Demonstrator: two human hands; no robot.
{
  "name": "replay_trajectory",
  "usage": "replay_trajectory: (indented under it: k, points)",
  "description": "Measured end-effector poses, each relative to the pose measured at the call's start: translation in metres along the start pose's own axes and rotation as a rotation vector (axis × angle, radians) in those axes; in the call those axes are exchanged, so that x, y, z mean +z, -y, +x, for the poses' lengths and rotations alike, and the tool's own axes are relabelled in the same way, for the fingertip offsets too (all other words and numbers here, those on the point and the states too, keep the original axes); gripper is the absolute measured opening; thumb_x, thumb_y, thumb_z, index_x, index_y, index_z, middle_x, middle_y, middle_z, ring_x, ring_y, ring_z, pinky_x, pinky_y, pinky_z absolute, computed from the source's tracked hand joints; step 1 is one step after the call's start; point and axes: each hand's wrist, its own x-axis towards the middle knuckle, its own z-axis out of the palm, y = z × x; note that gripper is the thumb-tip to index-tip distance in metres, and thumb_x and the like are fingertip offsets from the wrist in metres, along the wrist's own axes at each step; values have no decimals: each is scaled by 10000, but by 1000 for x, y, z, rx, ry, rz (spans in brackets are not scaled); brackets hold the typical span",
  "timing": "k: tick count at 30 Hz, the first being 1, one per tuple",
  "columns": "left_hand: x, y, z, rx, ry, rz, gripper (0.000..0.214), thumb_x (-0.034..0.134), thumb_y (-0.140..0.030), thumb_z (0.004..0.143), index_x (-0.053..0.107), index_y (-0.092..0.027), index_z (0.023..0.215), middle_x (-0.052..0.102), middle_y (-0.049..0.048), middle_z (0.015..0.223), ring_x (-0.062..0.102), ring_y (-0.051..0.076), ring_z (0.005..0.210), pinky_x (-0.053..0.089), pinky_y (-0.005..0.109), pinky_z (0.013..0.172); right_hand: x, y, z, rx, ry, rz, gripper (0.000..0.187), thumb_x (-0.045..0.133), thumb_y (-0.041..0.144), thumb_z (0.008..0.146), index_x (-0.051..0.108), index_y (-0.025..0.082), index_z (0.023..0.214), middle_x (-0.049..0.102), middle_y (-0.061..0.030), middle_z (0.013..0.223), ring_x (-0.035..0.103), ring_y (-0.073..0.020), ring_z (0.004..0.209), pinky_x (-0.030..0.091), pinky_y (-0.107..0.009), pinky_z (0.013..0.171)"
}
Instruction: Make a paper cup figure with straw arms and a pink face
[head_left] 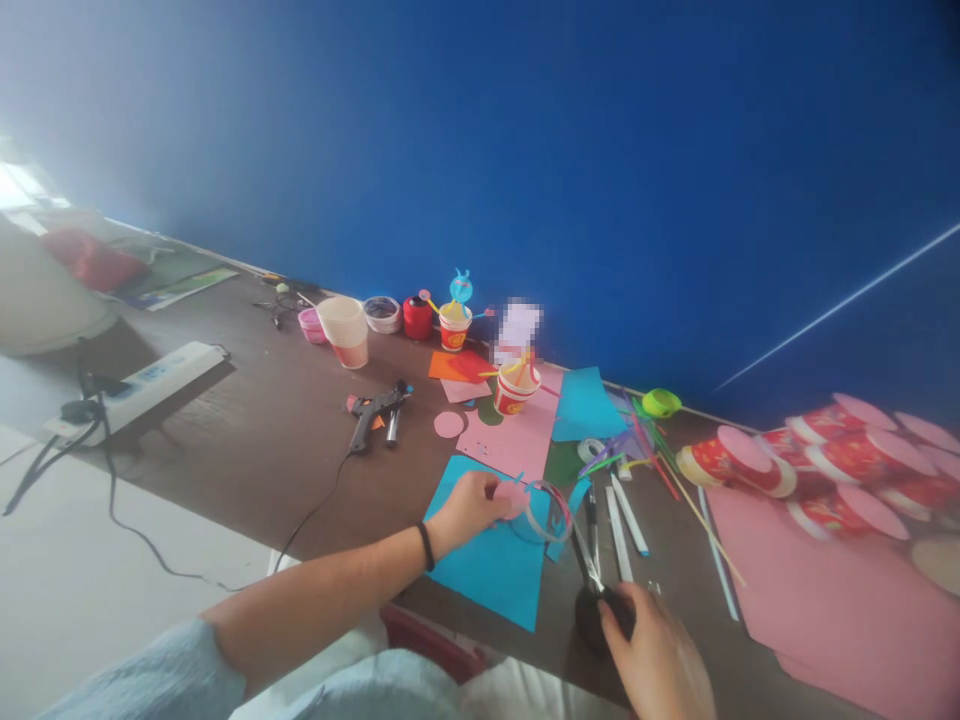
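My left hand (469, 515), with a black band at the wrist, pinches a small pink paper disc (511, 498) above a blue paper sheet (491, 585). Just right of the disc is a clear ring, apparently a roll of tape (550, 512), beside a curled blue paper strip (577, 500). At the table's front edge, my right hand (664, 650) has its thumb and fingers closed at the black handles of a pair of scissors (592, 580). The blades point away from me. The handles are partly hidden by my fingers.
A glue gun (375, 410) lies left, its cord trailing past a power strip (150, 385). Stacked paper cups (345, 330) and decorated red cups (516, 388) stand behind. Pens (628, 515) and coloured sticks (660, 450) lie right, near tipped cups (832, 510). A blue wall (525, 150) borders the table.
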Motion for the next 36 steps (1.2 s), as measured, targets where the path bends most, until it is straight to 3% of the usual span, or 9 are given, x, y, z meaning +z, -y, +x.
replay_trajectory:
  k: [4, 8, 11, 17, 20, 25, 29, 36]
  points:
    - [-5, -4, -4, 206, -103, 223, 305, 592, -381, 706, 473, -148, 549, 367, -54, 518, 332, 77, 519, 236, 203, 476, -6, 6, -7, 21, -14, 26, 267, 533, 403, 796, 586, 181, 935, 672, -113, 912, 641, -282, 863, 483, -398, 767]
    - [-9, -7, -6, 310, -143, 325, 257, 534, -309, 759, 500, -144, 565, 440, -42, 538, 339, 81, 535, 245, 203, 499, -14, 22, -10, 161, 255, 68, 259, 497, 503, 793, 581, 258, 782, 693, -50, 749, 675, -251, 679, 484, -355, 579]
    - [-10, -10, -5, 365, -145, 345, 182, 535, -245, 748, 550, -147, 595, 574, -4, 618, 428, 96, 563, 294, 203, 525, -16, 25, -10, 201, 343, 14, 227, 466, 457, 806, 581, 275, 734, 706, -45, 718, 682, -261, 646, 446, -340, 523]
    - [-14, -21, -2, 397, -105, 348, 115, 540, -193, 742, 648, -168, 710, 683, 22, 755, 568, 133, 650, 373, 208, 589, -39, -16, 0, 246, 312, 42, 176, 492, 410, 778, 588, 295, 685, 715, -20, 674, 687, -242, 621, 427, -302, 508]
    - [-18, -29, 0, 433, -46, 364, 131, 558, -195, 748, 686, -179, 767, 698, 34, 823, 604, 155, 727, 399, 217, 634, -66, -25, 14, 167, 224, 130, 143, 545, 427, 745, 612, 303, 773, 717, -6, 734, 682, -204, 628, 437, -265, 500]
    - [-21, -40, 5, 499, -26, 403, 162, 573, -220, 768, 717, -193, 839, 698, 48, 852, 613, 170, 749, 412, 233, 649, -103, 15, 42, -70, 169, -13, 128, 652, 404, 657, 611, 314, 739, 654, 33, 751, 656, -180, 694, 416, -248, 537]
    - [-21, -44, 8, 548, -14, 446, 143, 590, -227, 776, 716, -194, 836, 697, 44, 840, 618, 168, 745, 416, 234, 651, -113, 37, 62, -153, 144, -109, 106, 651, 347, 662, 600, 299, 741, 610, 28, 722, 628, -173, 658, 371, -250, 516]
    - [-21, -50, 10, 667, 63, 476, 158, 570, -277, 822, 707, -199, 824, 694, 47, 798, 615, 171, 764, 423, 243, 696, -117, 40, 81, -239, 136, -159, 109, 674, 321, 646, 609, 282, 724, 572, 23, 645, 590, -168, 590, 323, -246, 499]
